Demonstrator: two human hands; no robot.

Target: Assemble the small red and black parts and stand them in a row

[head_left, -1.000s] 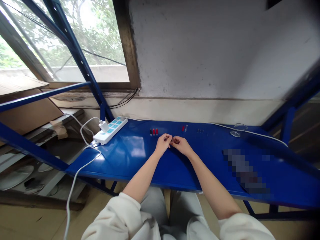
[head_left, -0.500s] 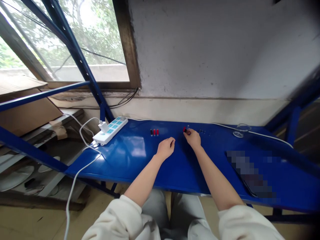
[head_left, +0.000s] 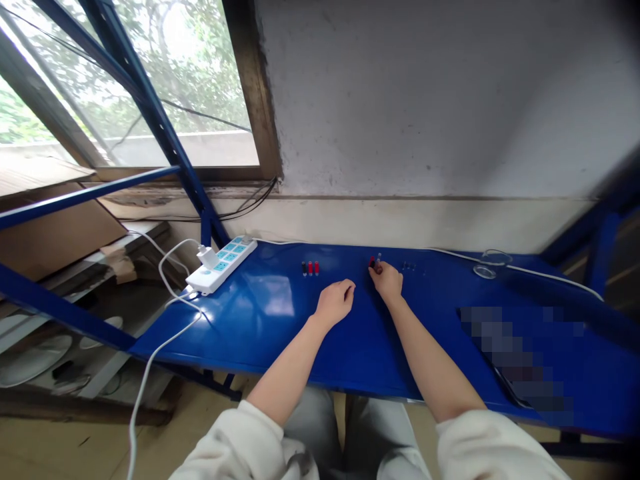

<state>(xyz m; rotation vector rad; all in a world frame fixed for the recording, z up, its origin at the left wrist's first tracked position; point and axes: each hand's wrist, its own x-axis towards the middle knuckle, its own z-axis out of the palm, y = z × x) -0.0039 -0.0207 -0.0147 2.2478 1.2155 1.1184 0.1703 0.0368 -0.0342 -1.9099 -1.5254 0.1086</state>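
Observation:
My right hand [head_left: 388,283] pinches at the table's far middle, fingertips closed on a small red cylinder [head_left: 372,261] with a dark part at its lower end. Right beside it, a small clear piece [head_left: 379,257] sticks up behind the fingers. Part of what the fingertips hold is hidden. My left hand [head_left: 335,303] rests on the blue table [head_left: 240,333] in a loose curl, with nothing seen in it. Beyond it to the left stand a small black cylinder [head_left: 304,268] and two red cylinders [head_left: 313,268] in a row, with pale lower ends.
Several tiny clear pieces [head_left: 408,265] lie right of my right hand. Farther right sits a clear round dish [head_left: 485,271], near a white cable. A blurred dark flat object [head_left: 510,353] lies at the front right. The power strip [head_left: 223,265] with its plug occupies the left end.
The view has shifted slightly. Both hands keep nearly the same places and poses, the right still at the red cylinder.

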